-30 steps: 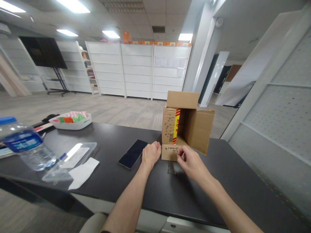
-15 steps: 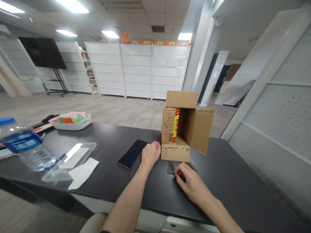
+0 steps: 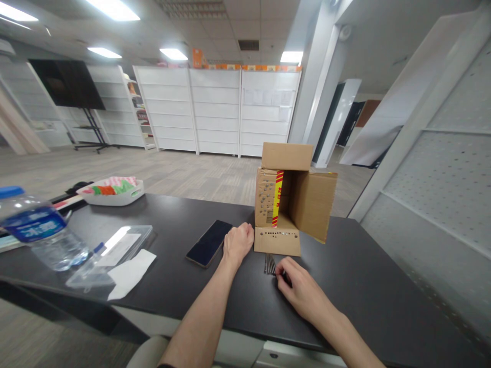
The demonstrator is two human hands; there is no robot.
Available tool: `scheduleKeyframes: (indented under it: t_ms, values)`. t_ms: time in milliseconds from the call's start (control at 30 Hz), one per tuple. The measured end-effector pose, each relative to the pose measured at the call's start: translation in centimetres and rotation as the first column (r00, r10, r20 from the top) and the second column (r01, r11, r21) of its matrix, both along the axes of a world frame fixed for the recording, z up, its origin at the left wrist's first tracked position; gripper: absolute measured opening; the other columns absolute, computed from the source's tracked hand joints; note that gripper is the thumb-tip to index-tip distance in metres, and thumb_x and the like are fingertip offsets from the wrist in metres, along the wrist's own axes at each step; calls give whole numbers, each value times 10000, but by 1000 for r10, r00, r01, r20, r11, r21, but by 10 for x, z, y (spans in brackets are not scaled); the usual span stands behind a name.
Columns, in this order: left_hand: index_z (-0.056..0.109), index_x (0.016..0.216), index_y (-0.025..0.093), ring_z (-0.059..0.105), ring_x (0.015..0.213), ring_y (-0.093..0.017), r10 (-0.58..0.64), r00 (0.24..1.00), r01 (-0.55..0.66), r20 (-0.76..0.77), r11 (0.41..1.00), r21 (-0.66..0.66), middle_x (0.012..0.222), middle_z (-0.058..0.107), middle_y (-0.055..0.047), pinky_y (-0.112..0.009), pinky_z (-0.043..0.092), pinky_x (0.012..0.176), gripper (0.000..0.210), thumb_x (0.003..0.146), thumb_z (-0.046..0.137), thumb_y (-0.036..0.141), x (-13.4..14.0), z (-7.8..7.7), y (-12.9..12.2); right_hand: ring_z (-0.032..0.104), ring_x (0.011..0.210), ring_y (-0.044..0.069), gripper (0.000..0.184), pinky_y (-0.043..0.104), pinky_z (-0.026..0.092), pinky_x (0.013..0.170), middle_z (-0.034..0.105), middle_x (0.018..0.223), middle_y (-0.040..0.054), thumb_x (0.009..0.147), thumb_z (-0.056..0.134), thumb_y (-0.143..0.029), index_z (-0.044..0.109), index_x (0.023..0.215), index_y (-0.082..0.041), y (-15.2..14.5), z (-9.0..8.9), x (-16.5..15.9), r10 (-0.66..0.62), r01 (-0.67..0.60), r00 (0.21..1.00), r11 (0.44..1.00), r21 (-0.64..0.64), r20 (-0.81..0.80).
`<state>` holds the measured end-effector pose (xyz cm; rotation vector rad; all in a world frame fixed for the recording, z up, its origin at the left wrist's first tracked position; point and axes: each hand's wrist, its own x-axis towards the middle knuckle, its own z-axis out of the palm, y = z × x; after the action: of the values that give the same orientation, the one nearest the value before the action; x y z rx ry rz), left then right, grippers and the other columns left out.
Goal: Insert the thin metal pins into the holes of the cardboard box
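My left hand [image 3: 238,243] is closed in a fist on the dark desk, between the phone [image 3: 209,243] and the open cardboard box [image 3: 264,197]. Its fingertips are hidden, and I see nothing sticking out of it. Several thin metal nails [image 3: 270,264] lie in a narrow fan just in front of the box's lower flap [image 3: 276,247]. At the right end of that row my right hand [image 3: 297,281] has its thumb and fingers pinched together. What lies between those fingertips is too small to make out. Holes and small round grey spots mark the box's front.
On the left stand a water bottle [image 3: 38,230] and a white basket [image 3: 123,198] with colourful packets. A clear plastic case [image 3: 134,240], a small clear bag [image 3: 86,276] and a white paper [image 3: 132,273] lie before them. A perforated partition [image 3: 433,214] borders the right.
My right hand has shifted only very slightly by the nails. The left fist, the box and the phone stay in place.
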<state>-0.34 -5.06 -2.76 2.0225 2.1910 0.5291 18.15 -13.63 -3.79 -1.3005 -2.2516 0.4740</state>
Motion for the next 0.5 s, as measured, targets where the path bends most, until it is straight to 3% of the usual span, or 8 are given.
scheduleKeyframes:
  t_ms: [500]
  values:
    - [639,916,203,656,869,-217,19,1000,-19,-22,1000,3,902,691,-116,-279,428,706,451,937,242,417,1,-1,0,519,761,160,153,259,392,670,538,845,12,798,423,-81,491,825,-215,1,6,0,5,-5,1000,1000,-18,18]
